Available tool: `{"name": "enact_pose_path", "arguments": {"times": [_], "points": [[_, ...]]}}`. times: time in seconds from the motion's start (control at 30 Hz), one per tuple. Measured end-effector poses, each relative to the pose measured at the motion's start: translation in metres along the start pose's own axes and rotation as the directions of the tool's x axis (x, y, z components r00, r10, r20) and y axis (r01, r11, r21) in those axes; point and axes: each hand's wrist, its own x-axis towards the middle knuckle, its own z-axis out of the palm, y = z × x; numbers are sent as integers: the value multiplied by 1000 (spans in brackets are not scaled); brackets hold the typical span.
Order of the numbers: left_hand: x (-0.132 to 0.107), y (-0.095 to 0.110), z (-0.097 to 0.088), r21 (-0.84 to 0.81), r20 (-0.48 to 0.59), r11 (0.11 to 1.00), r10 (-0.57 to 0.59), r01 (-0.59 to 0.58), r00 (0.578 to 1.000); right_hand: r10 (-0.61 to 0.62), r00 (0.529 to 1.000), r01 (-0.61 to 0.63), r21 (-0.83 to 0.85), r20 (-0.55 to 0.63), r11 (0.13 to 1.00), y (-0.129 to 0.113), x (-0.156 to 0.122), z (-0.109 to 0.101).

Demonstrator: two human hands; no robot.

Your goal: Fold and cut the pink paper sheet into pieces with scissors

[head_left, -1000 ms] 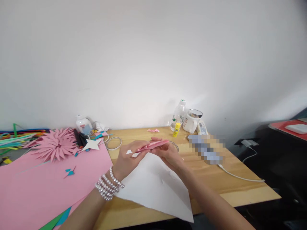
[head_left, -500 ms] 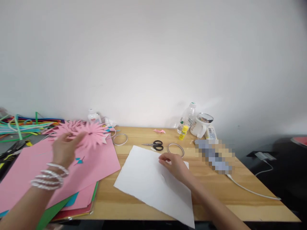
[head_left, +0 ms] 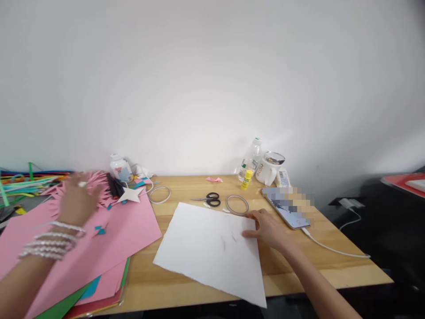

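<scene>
At the left, my left hand point(head_left: 78, 201), blurred and with bracelets on its wrist, lies over the pink fringed paper flowers point(head_left: 101, 181). Its thumb stands apart from the fingers, and the hand covers part of the flowers. Beneath the flowers is a large pink paper sheet point(head_left: 129, 235). My right hand point(head_left: 267, 228) rests at the upper right corner of a white sheet point(head_left: 206, 252), thumb on the paper and fingers spread at its edge. A white four-pointed paper star point(head_left: 131, 195) sits beside the flowers.
Black-handled scissors point(head_left: 212, 199) and two rings point(head_left: 237, 204) lie behind the white sheet. Farther right stand a yellow glue stick point(head_left: 246, 180), a bottle point(head_left: 251, 159) and a mug point(head_left: 269, 169). A phone point(head_left: 288, 210) trails a white cable. Colourful pipe cleaners point(head_left: 33, 184) fill the far left.
My left hand has carried a pink paper flower leftward onto the others, uncovering the white star and dark pens. My right hand has moved to the white sheet's corner and spread its fingers.
</scene>
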Motion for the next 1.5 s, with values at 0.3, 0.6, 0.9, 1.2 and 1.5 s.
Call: {"name": "enact_pose_path", "arguments": {"times": [0.3, 0.6, 0.9, 1.2, 1.5], "points": [[-109, 40, 78, -517, 797, 629, 106, 580, 595, 53, 999, -51, 82, -14, 995, 0, 3, 4], [-134, 48, 30, -736, 555, 604, 280, 306, 784, -74, 979, 197, 783, -190, 589, 23, -23, -43], [-121, 37, 37, -735, 628, 472, 201, 487, 752, -194, 905, 422, 740, -379, 524, -8, -22, -45], [-72, 31, 38, -797, 544, 210, -158, 566, 824, -546, 780, 616, 227, -304, 754, -20, 9, 33], [-62, 25, 45, -781, 588, 89, -230, 619, 775, -723, 681, 729, 25, -117, 684, -35, 4, 58]]}}
